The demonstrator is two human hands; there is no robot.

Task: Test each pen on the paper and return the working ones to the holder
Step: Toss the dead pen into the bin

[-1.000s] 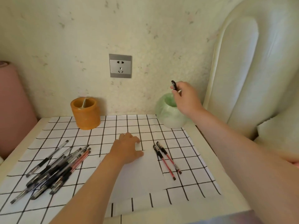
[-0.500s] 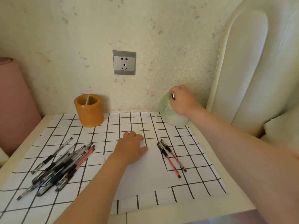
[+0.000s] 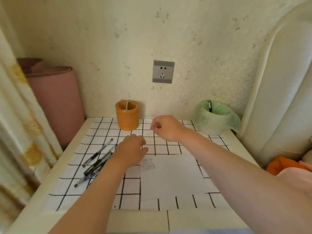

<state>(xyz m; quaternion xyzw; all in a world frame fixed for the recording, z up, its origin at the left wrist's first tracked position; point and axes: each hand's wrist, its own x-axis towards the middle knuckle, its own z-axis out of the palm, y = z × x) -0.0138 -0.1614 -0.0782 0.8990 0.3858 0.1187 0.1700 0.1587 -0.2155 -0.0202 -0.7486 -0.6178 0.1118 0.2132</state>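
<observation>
A pile of several black pens lies on the left of the checked mat. The orange holder stands at the back by the wall. At the back right, one black pen stands in a pot lined with a green bag. The white test paper carries small scribbles at its top left corner. My left hand rests palm down beside the pile, holding nothing. Above the mat, my right hand hovers with curled, empty fingers. My right forearm covers the mat's right side.
A rolled pink mat leans at the left and a curtain hangs in front of it. A cream padded headboard borders the right. An orange cloth lies at the right edge. A wall socket sits above the table.
My right hand let the black pen go into the green-lined pot and drew back left over the mat. My left hand slid off the paper toward the pen pile.
</observation>
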